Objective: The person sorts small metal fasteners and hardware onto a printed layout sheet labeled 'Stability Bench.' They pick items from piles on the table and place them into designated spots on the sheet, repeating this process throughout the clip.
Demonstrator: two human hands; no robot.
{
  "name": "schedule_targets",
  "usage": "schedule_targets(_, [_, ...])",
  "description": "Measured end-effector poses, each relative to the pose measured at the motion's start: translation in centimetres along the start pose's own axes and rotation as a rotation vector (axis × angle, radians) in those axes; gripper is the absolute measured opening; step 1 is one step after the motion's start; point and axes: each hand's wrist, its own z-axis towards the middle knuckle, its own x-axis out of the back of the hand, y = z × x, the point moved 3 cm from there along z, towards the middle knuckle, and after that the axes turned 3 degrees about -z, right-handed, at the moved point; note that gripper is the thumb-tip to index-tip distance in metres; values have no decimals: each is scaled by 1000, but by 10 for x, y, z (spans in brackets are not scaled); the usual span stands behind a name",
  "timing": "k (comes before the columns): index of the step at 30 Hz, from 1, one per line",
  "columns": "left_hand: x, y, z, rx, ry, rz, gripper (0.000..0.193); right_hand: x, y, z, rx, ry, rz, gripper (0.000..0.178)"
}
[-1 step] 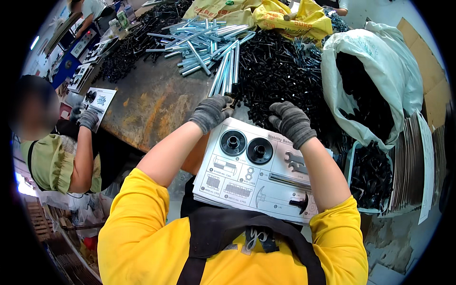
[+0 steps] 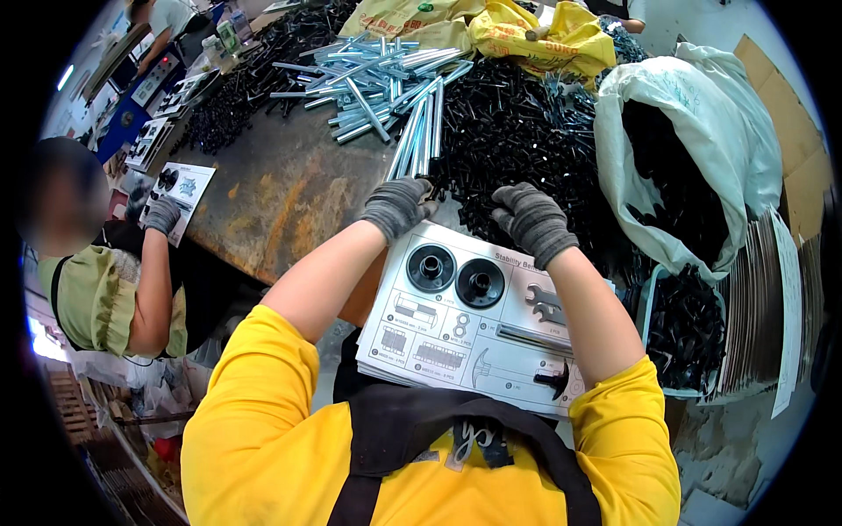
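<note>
My left hand (image 2: 395,209), in a grey knit glove, is closed at the near edge of a heap of small black bolts (image 2: 491,131), just below several silver metal tubes (image 2: 419,140). Its fingertips are pressed together; what they hold is too small to make out. My right hand (image 2: 535,224), gloved alike, curls its fingers down at the heap's near side, and its fingertips are partly hidden. Below both hands lies a stack of white printed cards (image 2: 421,361). Two black round discs (image 2: 431,267), grey wrenches (image 2: 545,303), a metal rod (image 2: 526,337) and a black knob (image 2: 554,380) show on the top card.
A white sack (image 2: 627,175) of black parts and a bin (image 2: 684,337) of them stand at the right, beside stacked cardboard (image 2: 754,289). Yellow sacks (image 2: 544,44) lie at the back. At the left a co-worker's gloved hand (image 2: 162,214) rests by another card (image 2: 195,188).
My left hand has shifted slightly right and my right hand slightly left and away from me, so they are a little closer together. The co-worker's hands have moved slightly.
</note>
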Motion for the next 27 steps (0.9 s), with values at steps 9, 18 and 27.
schedule_targets(9, [-8,9,21,124,-122,133,34,-24,-45,69,-18,-1,-394,29])
schedule_targets(18, [8,-47,-24,416,-66,-885,24,-15,-44,82,-16,1,-438,21])
schedule_targets(27, [9,-56,-105,219,-42,-1330,20,13,0,13,12,538,812,16])
